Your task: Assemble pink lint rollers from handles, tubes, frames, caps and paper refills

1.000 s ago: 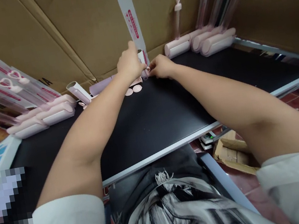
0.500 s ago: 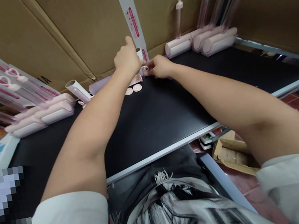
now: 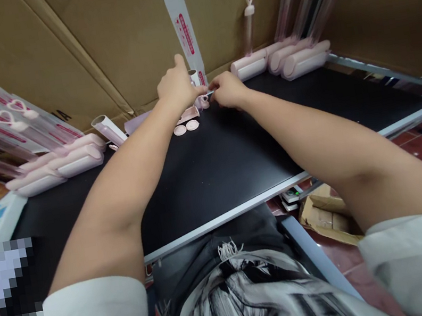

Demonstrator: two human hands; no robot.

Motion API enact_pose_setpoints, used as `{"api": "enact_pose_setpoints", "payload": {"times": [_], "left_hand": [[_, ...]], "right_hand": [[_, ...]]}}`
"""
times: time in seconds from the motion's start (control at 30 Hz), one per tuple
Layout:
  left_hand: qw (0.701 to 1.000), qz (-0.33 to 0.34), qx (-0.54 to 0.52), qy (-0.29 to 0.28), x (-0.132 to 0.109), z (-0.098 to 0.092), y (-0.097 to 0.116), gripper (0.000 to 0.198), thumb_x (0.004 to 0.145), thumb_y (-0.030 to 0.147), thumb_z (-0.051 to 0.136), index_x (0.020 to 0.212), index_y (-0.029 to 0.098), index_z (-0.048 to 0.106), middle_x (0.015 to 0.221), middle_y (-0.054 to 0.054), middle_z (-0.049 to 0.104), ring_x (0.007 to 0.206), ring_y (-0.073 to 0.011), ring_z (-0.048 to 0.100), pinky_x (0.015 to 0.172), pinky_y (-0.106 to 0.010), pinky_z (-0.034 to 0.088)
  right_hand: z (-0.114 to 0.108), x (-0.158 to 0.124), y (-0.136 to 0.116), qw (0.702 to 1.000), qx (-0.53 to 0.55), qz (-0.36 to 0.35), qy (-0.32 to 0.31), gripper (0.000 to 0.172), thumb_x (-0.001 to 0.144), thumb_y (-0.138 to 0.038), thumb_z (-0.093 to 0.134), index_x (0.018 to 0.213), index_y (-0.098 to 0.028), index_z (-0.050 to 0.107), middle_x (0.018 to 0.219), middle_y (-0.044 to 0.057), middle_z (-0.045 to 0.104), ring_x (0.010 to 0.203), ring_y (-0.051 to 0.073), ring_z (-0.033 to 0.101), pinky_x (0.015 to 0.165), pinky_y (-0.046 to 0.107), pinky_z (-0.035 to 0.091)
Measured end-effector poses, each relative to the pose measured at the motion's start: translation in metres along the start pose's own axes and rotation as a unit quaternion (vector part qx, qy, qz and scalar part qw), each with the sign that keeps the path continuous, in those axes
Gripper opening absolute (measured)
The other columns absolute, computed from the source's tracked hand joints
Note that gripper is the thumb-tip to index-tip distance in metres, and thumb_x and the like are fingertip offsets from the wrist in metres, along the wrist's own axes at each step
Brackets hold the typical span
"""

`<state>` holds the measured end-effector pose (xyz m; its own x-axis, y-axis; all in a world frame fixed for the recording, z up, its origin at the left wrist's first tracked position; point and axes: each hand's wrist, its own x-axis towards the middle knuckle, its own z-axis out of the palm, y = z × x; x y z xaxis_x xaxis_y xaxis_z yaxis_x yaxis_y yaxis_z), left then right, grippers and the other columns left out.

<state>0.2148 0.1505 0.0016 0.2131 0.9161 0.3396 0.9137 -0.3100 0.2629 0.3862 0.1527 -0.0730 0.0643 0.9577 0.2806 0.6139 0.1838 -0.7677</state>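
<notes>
My left hand (image 3: 177,85) is at the back of the table, thumb toward the right and one finger pointing up; its other fingers are hidden. It appears closed around something I cannot make out. Behind it a white tube (image 3: 193,77) shows partly. Close on its right, my right hand (image 3: 227,90) pinches the end of a thin pale piece (image 3: 210,93) that spans the gap between the hands. Just below that gap is a small pink heart-shaped handle (image 3: 204,102). A pink half-shell (image 3: 189,114) and two pink round caps (image 3: 185,128) lie under my left wrist.
Pink lint rollers (image 3: 54,165) with clear handles lean at the left, others (image 3: 283,59) at the right. A white roll (image 3: 109,130) and a lilac piece (image 3: 138,121) are near my left forearm. Cardboard (image 3: 114,39) backs the black table (image 3: 213,173). An open carton (image 3: 330,216) sits below.
The thin pale piece now shows between my hands, and my right fingers are slightly farther from the heart-shaped handle. The view has shifted a little.
</notes>
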Motion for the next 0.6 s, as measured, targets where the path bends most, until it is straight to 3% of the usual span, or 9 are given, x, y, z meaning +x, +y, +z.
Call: {"api": "enact_pose_setpoints", "payload": {"times": [0.1, 0.2, 0.3, 0.37, 0.47, 0.5, 0.57, 0.6], "left_hand": [[0.999, 0.018, -0.011, 0.040, -0.004, -0.006, 0.004, 0.077, 0.080, 0.058, 0.091, 0.145, 0.030, 0.060, 0.137, -0.018, 0.077, 0.123, -0.0487, 0.071, 0.099, -0.065, 0.052], [0.993, 0.045, -0.033, 0.100, -0.013, -0.019, 0.006, 0.065, 0.088, 0.060, 0.076, 0.145, 0.036, 0.058, 0.116, -0.010, 0.083, 0.113, -0.0461, 0.072, 0.098, -0.069, 0.049], [0.985, 0.087, -0.086, 0.124, -0.029, -0.045, 0.000, 0.062, 0.086, 0.072, 0.068, 0.144, 0.055, 0.056, 0.098, -0.001, 0.082, 0.107, -0.0484, 0.069, 0.097, -0.073, 0.046], [0.978, 0.110, -0.106, 0.142, -0.045, -0.067, -0.008, 0.056, 0.085, 0.072, 0.069, 0.139, 0.062, 0.057, 0.095, 0.001, 0.082, 0.102, -0.0490, 0.069, 0.095, -0.073, 0.046], [0.972, 0.125, -0.098, 0.170, -0.077, -0.097, -0.022, 0.045, 0.089, 0.054, 0.072, 0.132, 0.048, 0.063, 0.089, 0.000, 0.080, 0.093, -0.0430, 0.074, 0.090, -0.064, 0.051], [0.970, 0.130, -0.094, 0.182, -0.090, -0.105, -0.027, 0.040, 0.090, 0.046, 0.072, 0.129, 0.040, 0.064, 0.087, -0.001, 0.080, 0.089, -0.0390, 0.075, 0.088, -0.060, 0.052], [0.960, 0.149, -0.099, 0.214, -0.117, -0.116, -0.038, 0.032, 0.090, 0.033, 0.072, 0.122, 0.027, 0.065, 0.083, -0.002, 0.078, 0.078, -0.0306, 0.075, 0.082, -0.050, 0.053], [0.958, 0.161, -0.108, 0.211, -0.131, -0.119, -0.044, 0.030, 0.091, 0.032, 0.074, 0.119, 0.025, 0.065, 0.081, -0.001, 0.076, 0.074, -0.0267, 0.074, 0.079, -0.046, 0.053]], "right_hand": [[-0.013, -0.002, -0.005, 0.998, -0.033, 0.017, 0.055, 0.024, 0.088, -0.001, 0.067, 0.101, -0.016, 0.081, 0.114, 0.014, 0.085, 0.122, 0.035, 0.077, 0.111, 0.047, 0.060], [-0.039, -0.003, -0.011, 0.986, -0.038, 0.004, 0.165, 0.026, 0.094, -0.001, 0.062, 0.103, -0.014, 0.082, 0.117, 0.014, 0.086, 0.116, 0.028, 0.077, 0.107, 0.038, 0.057], [-0.081, -0.002, -0.016, 0.949, -0.039, 0.014, 0.312, 0.031, 0.096, 0.002, 0.061, 0.115, -0.011, 0.081, 0.125, 0.016, 0.083, 0.118, 0.023, 0.074, 0.109, 0.033, 0.051], [-0.111, 0.000, -0.014, 0.917, -0.047, 0.051, 0.393, 0.039, 0.096, 0.007, 0.057, 0.128, -0.007, 0.075, 0.147, 0.024, 0.072, 0.133, 0.024, 0.066, 0.119, 0.035, 0.044], [-0.149, 0.010, 0.006, 0.842, -0.071, 0.160, 0.511, 0.054, 0.098, 0.010, 0.059, 0.150, -0.007, 0.064, 0.164, 0.029, 0.058, 0.156, 0.028, 0.054, 0.133, 0.042, 0.029], [-0.157, 0.013, 0.018, 0.819, -0.090, 0.219, 0.522, 0.067, 0.094, 0.013, 0.065, 0.157, -0.011, 0.060, 0.171, 0.029, 0.052, 0.157, 0.028, 0.054, 0.132, 0.045, 0.030], [-0.167, 0.015, 0.048, 0.772, -0.147, 0.317, 0.531, 0.086, 0.090, 0.014, 0.072, 0.171, -0.009, 0.050, 0.175, 0.040, 0.043, 0.161, 0.035, 0.052, 0.125, 0.058, 0.035], [-0.169, 0.012, 0.063, 0.781, -0.174, 0.322, 0.507, 0.098, 0.080, 0.013, 0.085, 0.170, -0.004, 0.051, 0.170, 0.047, 0.045, 0.155, 0.043, 0.057, 0.117, 0.065, 0.042]]}}
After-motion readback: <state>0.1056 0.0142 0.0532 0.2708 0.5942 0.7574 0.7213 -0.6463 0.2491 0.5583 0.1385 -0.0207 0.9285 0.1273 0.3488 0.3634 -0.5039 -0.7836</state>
